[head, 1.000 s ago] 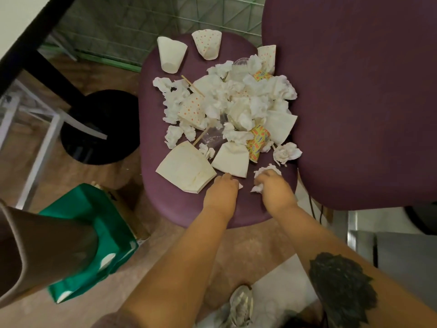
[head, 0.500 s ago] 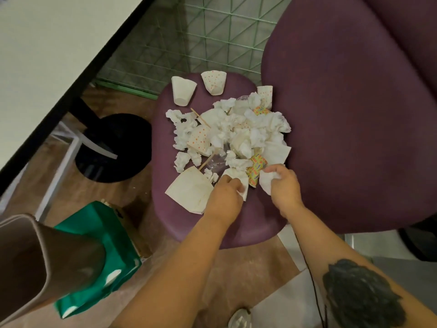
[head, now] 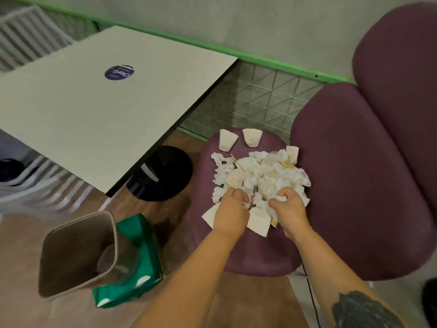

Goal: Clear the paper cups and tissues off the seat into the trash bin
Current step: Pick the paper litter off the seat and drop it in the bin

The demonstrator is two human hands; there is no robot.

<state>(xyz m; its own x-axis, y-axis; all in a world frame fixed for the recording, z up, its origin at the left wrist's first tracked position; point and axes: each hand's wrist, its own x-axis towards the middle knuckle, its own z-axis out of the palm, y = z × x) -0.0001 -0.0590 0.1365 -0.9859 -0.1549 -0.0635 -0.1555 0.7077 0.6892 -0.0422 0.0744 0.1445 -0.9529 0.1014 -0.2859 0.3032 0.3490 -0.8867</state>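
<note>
Both hands dig into the tissues [head: 264, 178] on the purple seat [head: 248, 254]. The left hand [head: 230, 209] and right hand [head: 289, 208] curl around tissue. Squeeze tight, then carry it to the bin [head: 78, 254].

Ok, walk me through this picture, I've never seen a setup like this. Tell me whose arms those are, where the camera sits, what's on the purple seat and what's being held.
There is no machine here. A person wears a wide-angle camera on their head, so you look down along their own bare arms. The left hand and right hand both reach into a pile of crumpled white tissues on the round purple seat. The right hand's fingers curl around a wad of tissue; the left hand presses into the pile's near edge, and what it grips is unclear. Mixed in are flattened paper cups and a wooden stick; two cups stand apart at the far edge. The trash bin waits on the floor to the left.
</note>
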